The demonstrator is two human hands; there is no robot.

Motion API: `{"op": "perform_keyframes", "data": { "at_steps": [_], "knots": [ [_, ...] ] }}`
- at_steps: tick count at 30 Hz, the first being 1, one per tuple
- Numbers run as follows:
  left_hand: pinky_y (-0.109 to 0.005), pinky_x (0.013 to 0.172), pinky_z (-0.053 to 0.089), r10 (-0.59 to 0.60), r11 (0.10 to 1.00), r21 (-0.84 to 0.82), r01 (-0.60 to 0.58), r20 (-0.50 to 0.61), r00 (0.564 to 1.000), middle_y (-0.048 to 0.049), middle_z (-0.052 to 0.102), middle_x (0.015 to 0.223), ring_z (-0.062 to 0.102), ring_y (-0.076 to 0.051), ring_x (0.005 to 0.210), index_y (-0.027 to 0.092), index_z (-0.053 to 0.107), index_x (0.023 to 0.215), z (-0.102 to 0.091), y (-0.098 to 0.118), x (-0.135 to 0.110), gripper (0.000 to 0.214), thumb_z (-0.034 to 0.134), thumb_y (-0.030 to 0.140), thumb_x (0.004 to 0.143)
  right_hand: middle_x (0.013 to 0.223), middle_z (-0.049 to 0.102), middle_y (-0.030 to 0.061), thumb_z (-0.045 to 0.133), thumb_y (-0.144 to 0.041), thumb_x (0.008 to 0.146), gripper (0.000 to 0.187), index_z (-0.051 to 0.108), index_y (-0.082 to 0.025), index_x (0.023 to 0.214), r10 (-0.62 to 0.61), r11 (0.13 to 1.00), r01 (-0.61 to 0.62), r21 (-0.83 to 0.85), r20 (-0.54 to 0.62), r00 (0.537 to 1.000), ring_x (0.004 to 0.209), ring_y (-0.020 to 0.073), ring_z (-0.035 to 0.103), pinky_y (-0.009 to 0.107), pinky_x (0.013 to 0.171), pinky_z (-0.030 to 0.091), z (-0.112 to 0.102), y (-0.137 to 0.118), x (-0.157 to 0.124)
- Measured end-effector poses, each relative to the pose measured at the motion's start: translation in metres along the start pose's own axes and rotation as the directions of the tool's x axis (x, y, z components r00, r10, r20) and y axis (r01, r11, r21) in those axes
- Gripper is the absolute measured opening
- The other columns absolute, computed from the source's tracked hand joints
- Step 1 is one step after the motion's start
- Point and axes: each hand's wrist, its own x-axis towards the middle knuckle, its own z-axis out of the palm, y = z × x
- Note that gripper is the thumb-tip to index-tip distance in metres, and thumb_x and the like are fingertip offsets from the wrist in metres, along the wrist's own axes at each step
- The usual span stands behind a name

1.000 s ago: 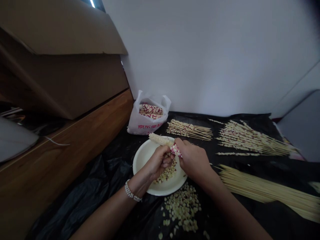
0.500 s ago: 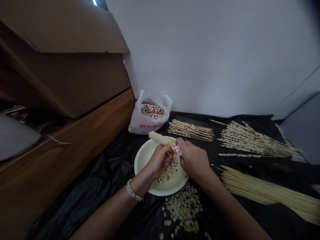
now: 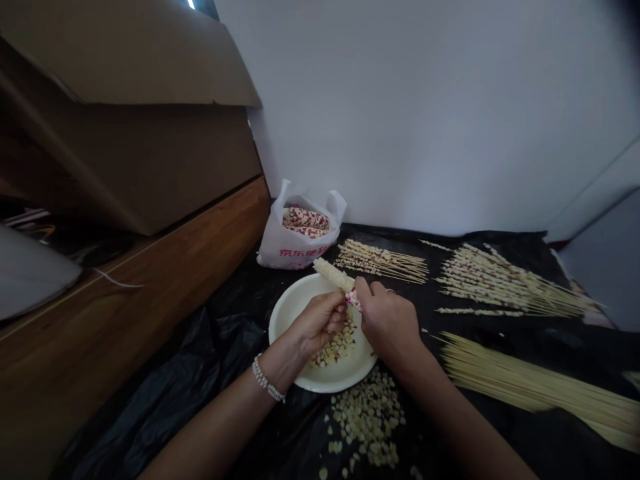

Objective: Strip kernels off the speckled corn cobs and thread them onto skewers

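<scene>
Right hand grips a corn cob slanting toward 11 o'clock; left hand, curled, hold unclear, works best low over the bowl.

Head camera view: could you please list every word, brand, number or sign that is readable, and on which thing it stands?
"京东便利": red characters on the white plastic carrier bag; the last one is partly lost at the bag's edge.
Any smaller print below them is too small to read.
No readable text shows on the cardboard box or elsewhere.
</scene>
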Motion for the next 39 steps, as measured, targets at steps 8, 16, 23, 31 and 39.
{"op": "perform_keyframes", "data": {
  "at_steps": [8, 16, 23, 31, 39],
  "knots": [
    [-0.021, 0.042, 0.014, 0.250, 0.963, 0.119, -0.242, -0.057, 0.967, 0.0102, 0.036, 0.048, 0.022, -0.003, 0.041, 0.021, 0.041, 0.064, 0.010, -0.008, -0.004, 0.028, 0.066, 0.028, 0.075, 0.097, 0.070, 0.0102, 0.054, -0.017, 0.089, 0.024, 0.056, -0.019, 0.113, 0.059, 0.995, -0.060, 0.074, 0.017, 0.998, 0.079, 0.0230, 0.071, 0.027, 0.056, 0.036, -0.003, -0.001, -0.001],
    [-0.021, 0.042, 0.018, 0.392, 0.906, 0.226, -0.358, -0.128, 0.911, 0.0097, 0.040, 0.048, 0.027, -0.006, 0.042, 0.022, 0.045, 0.072, 0.017, -0.017, -0.007, 0.020, 0.063, 0.028, 0.075, 0.082, 0.071, 0.0047, 0.057, -0.024, 0.082, 0.026, 0.054, -0.024, 0.108, 0.229, 0.876, -0.266, 0.401, 0.140, 0.963, 0.076, 0.0257, 0.071, 0.028, 0.059, 0.033, 0.001, -0.002, 0.003],
    [-0.020, 0.042, 0.015, 0.291, 0.940, 0.198, -0.277, -0.047, 0.955, 0.0098, 0.042, 0.052, 0.025, -0.006, 0.041, 0.022, 0.048, 0.081, 0.010, 0.000, -0.022, 0.015, 0.060, 0.028, 0.076, 0.075, 0.063, -0.0023, 0.059, -0.021, 0.072, 0.016, 0.053, -0.024, 0.086, 0.169, 0.564, -0.201, 0.801, 0.126, 0.978, 0.070, 0.0176, 0.060, 0.025, 0.064, 0.040, 0.024, 0.017, 0.001],
    [-0.025, 0.067, 0.045, 0.462, 0.769, 0.473, -0.430, 0.054, 0.885, -0.0039, 0.070, 0.077, 0.061, -0.016, 0.070, 0.018, 0.065, 0.077, -0.013, 0.003, -0.012, 0.017, 0.071, 0.033, 0.082, 0.075, 0.059, -0.0045, 0.064, -0.025, 0.067, 0.023, 0.056, -0.021, 0.088, 0.113, 0.263, -0.177, 0.948, 0.152, 0.982, 0.068, 0.0151, 0.053, 0.026, 0.063, 0.043, 0.024, 0.024, -0.002],
    [-0.029, 0.077, 0.048, 0.522, 0.744, 0.474, -0.470, 0.027, 0.853, -0.0060, 0.073, 0.082, 0.065, -0.019, 0.079, 0.017, 0.070, 0.080, -0.020, 0.000, -0.009, 0.016, 0.075, 0.032, 0.080, 0.086, 0.065, -0.0015, 0.063, -0.021, 0.075, 0.030, 0.057, -0.020, 0.104, 0.068, 0.364, -0.040, 0.930, 0.016, 0.998, 0.074, 0.0167, 0.059, 0.026, 0.070, 0.046, 0.031, 0.019, -0.002]
  ]
}}
